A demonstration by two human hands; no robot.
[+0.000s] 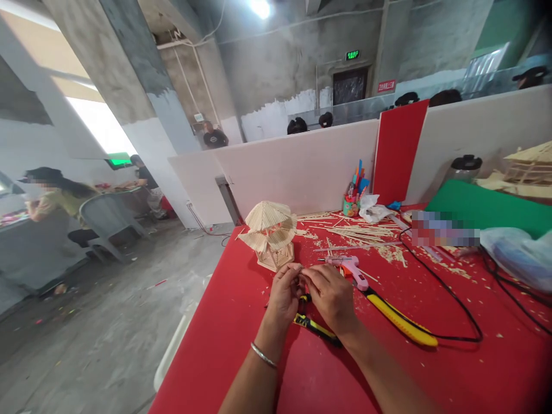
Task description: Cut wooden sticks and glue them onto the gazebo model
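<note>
My left hand (284, 290) and my right hand (332, 294) meet over the red table (224, 339), fingertips pinched together. Whatever lies between the fingers is too small and hidden to make out. Just beyond them stands a small pavilion model (268, 233) built of thin wooden sticks, with a two-tiered roof and a many-sided base. Beneath my hands lies a black-and-yellow tool (318, 329), partly covered, its kind unclear. To the right of my right hand rests a pink glue gun (357, 275), close to a long yellow handle (403, 322).
Loose wooden sticks (353, 231) and chips litter the table's back. Behind them stand a pen cup (351, 204) and a white partition (302, 167). A black cord (457, 305) loops at right, near a green sheet (491, 204) and plastic bag (517, 253). People sit at left.
</note>
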